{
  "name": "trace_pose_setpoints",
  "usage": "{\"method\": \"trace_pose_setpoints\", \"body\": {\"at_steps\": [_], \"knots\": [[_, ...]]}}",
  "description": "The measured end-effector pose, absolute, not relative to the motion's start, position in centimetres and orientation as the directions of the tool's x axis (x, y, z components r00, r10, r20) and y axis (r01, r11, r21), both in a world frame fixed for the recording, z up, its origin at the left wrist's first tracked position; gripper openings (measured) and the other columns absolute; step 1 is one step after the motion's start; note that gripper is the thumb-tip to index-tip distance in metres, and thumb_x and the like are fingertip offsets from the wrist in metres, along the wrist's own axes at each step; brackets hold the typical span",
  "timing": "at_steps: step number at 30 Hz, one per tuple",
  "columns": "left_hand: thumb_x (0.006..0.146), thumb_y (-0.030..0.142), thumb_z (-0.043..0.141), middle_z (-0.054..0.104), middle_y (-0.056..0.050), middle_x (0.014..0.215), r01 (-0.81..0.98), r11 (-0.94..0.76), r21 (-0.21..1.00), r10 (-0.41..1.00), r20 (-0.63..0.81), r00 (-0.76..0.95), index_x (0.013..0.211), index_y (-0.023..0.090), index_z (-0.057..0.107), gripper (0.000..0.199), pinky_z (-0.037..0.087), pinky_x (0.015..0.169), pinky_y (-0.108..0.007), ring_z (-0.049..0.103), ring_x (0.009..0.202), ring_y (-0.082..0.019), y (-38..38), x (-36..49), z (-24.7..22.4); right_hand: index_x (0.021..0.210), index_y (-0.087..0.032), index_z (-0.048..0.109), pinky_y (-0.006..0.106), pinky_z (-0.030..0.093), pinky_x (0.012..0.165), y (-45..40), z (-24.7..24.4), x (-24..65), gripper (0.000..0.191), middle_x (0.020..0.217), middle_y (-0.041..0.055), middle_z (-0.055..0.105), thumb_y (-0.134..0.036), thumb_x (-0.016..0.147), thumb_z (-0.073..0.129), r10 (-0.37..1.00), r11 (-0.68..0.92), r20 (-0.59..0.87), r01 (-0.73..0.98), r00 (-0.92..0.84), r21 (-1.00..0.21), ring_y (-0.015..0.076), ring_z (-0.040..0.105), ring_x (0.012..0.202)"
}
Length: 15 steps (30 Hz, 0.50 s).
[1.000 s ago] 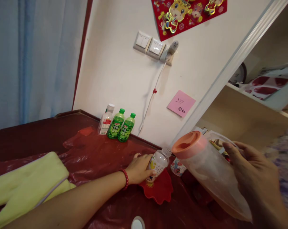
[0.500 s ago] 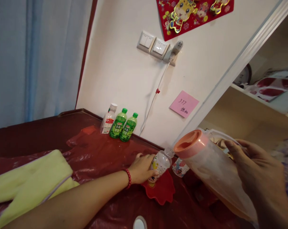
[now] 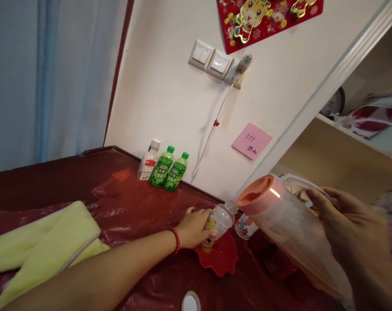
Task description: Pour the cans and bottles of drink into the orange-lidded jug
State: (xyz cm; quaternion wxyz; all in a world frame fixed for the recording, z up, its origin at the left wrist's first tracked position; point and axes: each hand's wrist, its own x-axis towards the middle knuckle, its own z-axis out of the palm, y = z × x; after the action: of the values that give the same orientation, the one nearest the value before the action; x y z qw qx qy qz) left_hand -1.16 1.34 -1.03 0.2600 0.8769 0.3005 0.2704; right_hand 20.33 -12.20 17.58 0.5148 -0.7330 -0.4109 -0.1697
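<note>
My left hand is wrapped round a clear plastic bottle with a printed label and no cap. The bottle leans to the right above a red scalloped dish. In my right hand is the handle of a translucent pitcher with an orange lid. The pitcher is tipped so its lid lies close beside the bottle's mouth; I cannot tell whether they touch or whether liquid flows. A patterned cup stands just behind the bottle. A white cap lies at the near edge of view.
Two green bottles and a clear white-capped bottle stand against the wall. A yellow towel covers the left of the dark red table. A white cord hangs from the socket. Shelves stand at right.
The view has shifted very slightly. Both hands, the bottle and the tipped pitcher keep nearly the same positions.
</note>
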Motion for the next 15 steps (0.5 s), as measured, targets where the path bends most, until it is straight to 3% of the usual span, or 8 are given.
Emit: {"method": "trace_pose_setpoints", "body": {"at_steps": [7,15], "knots": [[0.086,0.042,0.068,0.068,-0.01,0.13,0.392,-0.681,0.618,0.67,0.309,0.675,0.132,0.023,0.054,0.052,0.031,0.111,-0.054,0.06,0.122,-0.033,1.37,-1.15,-0.89,0.104,-0.027,0.077,0.031,0.039,0.055,-12.1,17.87,19.92,0.054,0.074,0.0011,0.068,-0.067,0.069,0.066,0.423,-0.202,0.655,0.77,0.626,-0.606,0.0137,0.042,0.048],[0.085,0.041,0.069,0.068,-0.009,0.129,0.401,-0.672,0.622,0.677,0.299,0.672,0.13,0.024,0.055,0.051,0.032,0.11,-0.053,0.061,0.121,-0.032,1.2,-1.21,-0.7,0.103,-0.029,0.077,0.031,0.04,0.054,-12.17,17.65,20.68,0.055,0.074,-0.0002,0.067,-0.07,0.067,0.066,0.432,-0.173,0.68,0.794,0.593,-0.583,0.0139,0.041,0.046]]}}
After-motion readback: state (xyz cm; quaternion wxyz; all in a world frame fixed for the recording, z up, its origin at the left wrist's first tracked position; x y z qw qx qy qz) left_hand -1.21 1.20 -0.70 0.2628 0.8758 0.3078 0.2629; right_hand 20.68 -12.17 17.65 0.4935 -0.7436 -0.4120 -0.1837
